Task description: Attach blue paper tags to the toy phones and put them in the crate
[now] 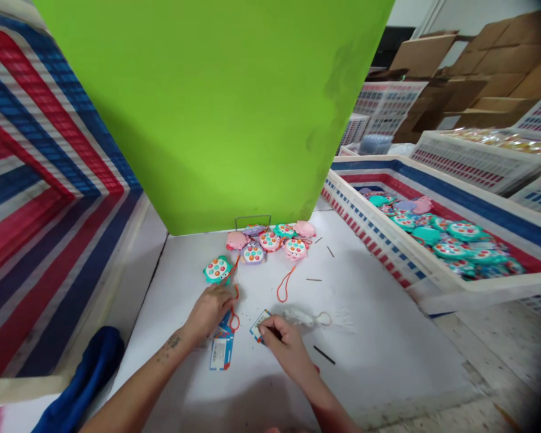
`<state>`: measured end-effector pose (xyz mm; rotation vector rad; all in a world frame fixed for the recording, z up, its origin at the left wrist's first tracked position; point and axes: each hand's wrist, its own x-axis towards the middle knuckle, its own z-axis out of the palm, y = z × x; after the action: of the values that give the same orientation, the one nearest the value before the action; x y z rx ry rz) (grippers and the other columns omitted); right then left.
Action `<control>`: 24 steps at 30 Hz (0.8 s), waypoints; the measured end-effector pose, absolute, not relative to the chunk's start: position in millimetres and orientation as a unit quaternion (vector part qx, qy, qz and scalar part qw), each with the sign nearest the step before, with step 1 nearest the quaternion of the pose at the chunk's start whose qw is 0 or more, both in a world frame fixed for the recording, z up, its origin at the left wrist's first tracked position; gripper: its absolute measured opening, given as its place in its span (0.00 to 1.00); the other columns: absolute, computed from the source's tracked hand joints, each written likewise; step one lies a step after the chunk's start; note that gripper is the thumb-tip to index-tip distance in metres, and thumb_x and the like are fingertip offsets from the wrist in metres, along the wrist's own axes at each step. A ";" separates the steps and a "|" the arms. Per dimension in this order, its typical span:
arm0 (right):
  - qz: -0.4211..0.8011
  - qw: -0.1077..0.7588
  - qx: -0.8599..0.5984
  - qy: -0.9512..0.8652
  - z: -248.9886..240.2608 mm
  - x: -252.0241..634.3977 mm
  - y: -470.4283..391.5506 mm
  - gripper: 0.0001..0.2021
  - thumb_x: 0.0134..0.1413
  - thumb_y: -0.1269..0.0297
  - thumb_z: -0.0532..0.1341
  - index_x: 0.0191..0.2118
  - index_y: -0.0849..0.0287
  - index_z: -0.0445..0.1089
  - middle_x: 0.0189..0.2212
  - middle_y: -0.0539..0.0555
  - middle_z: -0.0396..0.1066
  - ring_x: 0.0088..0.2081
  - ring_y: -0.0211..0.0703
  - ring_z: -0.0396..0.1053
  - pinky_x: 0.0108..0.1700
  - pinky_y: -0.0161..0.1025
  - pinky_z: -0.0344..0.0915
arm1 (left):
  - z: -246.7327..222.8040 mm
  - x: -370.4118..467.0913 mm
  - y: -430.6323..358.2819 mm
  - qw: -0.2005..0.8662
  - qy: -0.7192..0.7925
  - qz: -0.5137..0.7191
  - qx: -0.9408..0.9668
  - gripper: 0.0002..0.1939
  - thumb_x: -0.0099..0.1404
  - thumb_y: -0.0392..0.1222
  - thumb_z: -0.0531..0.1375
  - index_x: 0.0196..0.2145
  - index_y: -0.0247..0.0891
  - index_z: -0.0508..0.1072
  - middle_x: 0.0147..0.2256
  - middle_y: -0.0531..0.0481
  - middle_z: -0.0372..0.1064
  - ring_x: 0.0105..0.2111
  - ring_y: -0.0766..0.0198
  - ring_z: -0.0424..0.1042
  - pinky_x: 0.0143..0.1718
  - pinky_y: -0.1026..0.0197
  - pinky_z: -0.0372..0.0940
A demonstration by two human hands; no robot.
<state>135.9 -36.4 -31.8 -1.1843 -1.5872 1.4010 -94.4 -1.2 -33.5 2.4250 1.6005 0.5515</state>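
Observation:
My left hand (pixel 211 310) is at a teal turtle-shaped toy (pixel 217 269) with coloured dots, over its orange cord; what its fingers hold is hidden. My right hand (pixel 288 344) is closed on a small blue and white card (pixel 260 325). Below my left hand, more printed cards (pixel 220 352) lie on the white table (pixel 365 355). Several pink, purple and teal toys (pixel 253 253) sit in a cluster against the green board. An orange cord loop (pixel 285 285) trails from a pink one. White strings (pixel 299 316) lie beyond my right hand.
An upright green board (pixel 229 120) stands at the table's back. To the right is a white crate (pixel 415 288) of similar toys. A striped-lined crate (pixel 40 288) stands left, with blue cloth (pixel 90 376) below. A dark stick (pixel 324 354) lies near my right hand.

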 end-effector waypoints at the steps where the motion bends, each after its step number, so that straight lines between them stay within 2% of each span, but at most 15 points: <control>1: 0.540 0.353 -0.456 -0.613 -32.4 137.2 -36.8 0.10 0.54 0.61 0.56 0.28 0.61 0.67 0.22 0.48 0.62 0.25 0.35 0.57 0.28 0.32 0.53 | -30.7 -97.1 2.9 0.082 0.555 0.192 0.805 0.12 0.67 0.39 0.51 0.36 0.39 0.74 0.37 0.46 0.72 0.39 0.59 0.67 0.44 0.57 0.61; 7: 0.538 0.364 -0.459 -0.607 -32.6 142.4 -39.0 0.10 0.54 0.61 0.56 0.28 0.62 0.67 0.21 0.47 0.60 0.24 0.34 0.56 0.27 0.32 0.52 | -26.3 -93.2 28.2 -0.060 0.598 0.132 0.788 0.11 0.64 0.37 0.54 0.41 0.38 0.73 0.42 0.43 0.68 0.44 0.53 0.62 0.46 0.53 0.59; 10: 0.533 0.372 -0.458 -0.606 -32.5 143.0 -40.2 0.10 0.54 0.61 0.56 0.28 0.62 0.67 0.21 0.47 0.61 0.24 0.34 0.56 0.28 0.32 0.53 | -31.1 -79.8 32.4 -0.092 0.610 0.100 0.781 0.12 0.63 0.36 0.54 0.43 0.37 0.73 0.41 0.41 0.67 0.44 0.51 0.62 0.48 0.50 0.56; 16: 0.519 0.377 -0.462 -0.612 -32.3 143.8 -40.3 0.09 0.54 0.62 0.56 0.28 0.62 0.67 0.21 0.47 0.60 0.25 0.34 0.56 0.28 0.32 0.53 | -36.3 -68.7 39.2 -0.087 0.646 0.121 0.748 0.15 0.64 0.34 0.49 0.43 0.35 0.72 0.38 0.38 0.66 0.43 0.48 0.62 0.45 0.47 0.56; 24: 0.529 0.376 -0.460 -0.606 -26.4 143.6 -39.9 0.11 0.54 0.60 0.56 0.28 0.62 0.67 0.20 0.47 0.60 0.24 0.33 0.55 0.27 0.32 0.53 | -26.6 -80.9 38.7 -0.006 0.663 0.206 0.719 0.12 0.63 0.34 0.50 0.31 0.36 0.73 0.36 0.40 0.67 0.41 0.51 0.64 0.46 0.49 0.56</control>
<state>143.6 -39.9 -26.4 -1.1776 -1.5509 1.3527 -80.9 38.7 -26.6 2.2683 2.0916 0.6494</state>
